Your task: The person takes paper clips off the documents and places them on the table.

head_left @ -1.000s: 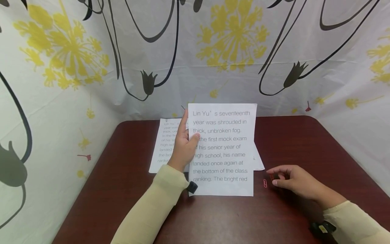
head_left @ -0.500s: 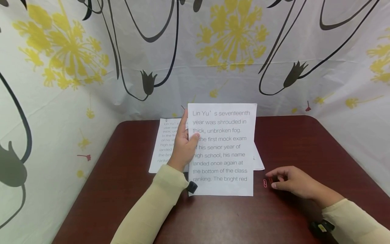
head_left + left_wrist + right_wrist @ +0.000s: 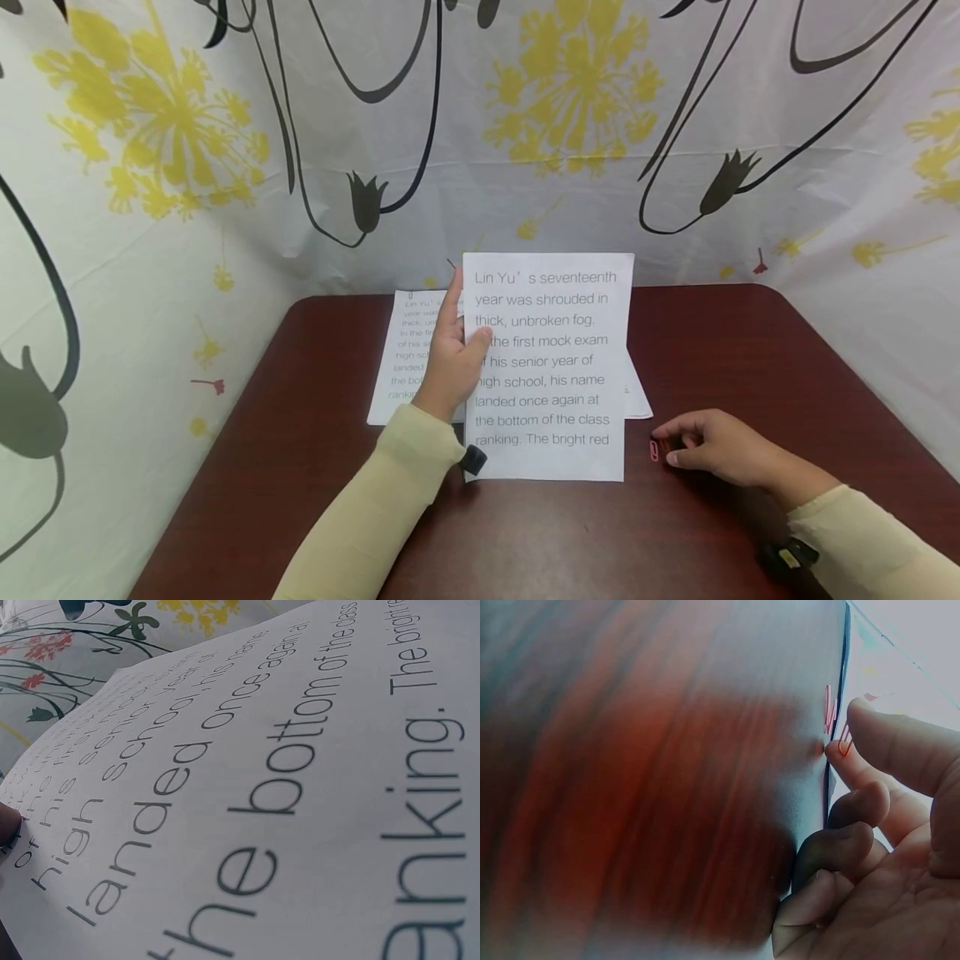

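Observation:
My left hand (image 3: 452, 367) holds a printed sheet of paper (image 3: 551, 358) upright by its left edge, thumb in front and fingers behind. In the left wrist view the sheet (image 3: 315, 795) fills most of the picture. On the right, my right hand (image 3: 731, 450) is low over the table, with a red paper clip (image 3: 844, 744) between thumb and index fingertip; its other fingers are curled. Just left of those fingertips a pink paper clip (image 3: 654, 451) lies on the table.
More printed sheets (image 3: 401, 358) lie behind the held one, partly hidden by it; a small clip (image 3: 410, 293) shows at their top edge. The dark red-brown table (image 3: 540, 542) ends at a patterned cloth (image 3: 450, 167). Each wrist wears a small black device.
My right hand has shifted slightly left and down with the red paper clip, closer to the pink one. The left hand and sheet stay almost still.

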A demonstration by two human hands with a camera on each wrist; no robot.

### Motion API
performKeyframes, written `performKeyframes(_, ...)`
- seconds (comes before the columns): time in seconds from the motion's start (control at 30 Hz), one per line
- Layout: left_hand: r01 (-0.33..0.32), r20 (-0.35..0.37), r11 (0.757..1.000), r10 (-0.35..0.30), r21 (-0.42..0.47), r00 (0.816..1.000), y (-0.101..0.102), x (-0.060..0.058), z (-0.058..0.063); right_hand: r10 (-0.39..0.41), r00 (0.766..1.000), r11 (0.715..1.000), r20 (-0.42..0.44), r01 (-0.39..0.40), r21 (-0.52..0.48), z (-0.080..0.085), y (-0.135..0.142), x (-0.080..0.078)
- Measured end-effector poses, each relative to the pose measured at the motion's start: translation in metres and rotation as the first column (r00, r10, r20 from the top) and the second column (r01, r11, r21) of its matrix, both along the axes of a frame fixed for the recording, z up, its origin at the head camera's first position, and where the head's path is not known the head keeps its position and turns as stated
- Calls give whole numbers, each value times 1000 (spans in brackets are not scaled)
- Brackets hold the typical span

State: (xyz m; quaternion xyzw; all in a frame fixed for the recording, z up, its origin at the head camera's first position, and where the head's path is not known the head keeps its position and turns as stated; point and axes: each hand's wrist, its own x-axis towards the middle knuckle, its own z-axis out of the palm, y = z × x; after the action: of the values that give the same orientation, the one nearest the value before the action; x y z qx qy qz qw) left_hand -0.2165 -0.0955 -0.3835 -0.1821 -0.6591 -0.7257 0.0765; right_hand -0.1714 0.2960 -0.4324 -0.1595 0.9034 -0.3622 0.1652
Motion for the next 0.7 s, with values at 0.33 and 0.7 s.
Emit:
performKeyframes(0.33,-3,15,1000,3,11,1000,1,-1,0,13,1000,1000,-20,-13,15,2,0,0)
performKeyframes(0.7,-2,18,1000,2,7,1000,1,0,0,9,1000,1000,-30,-8,24,0,-1,0)
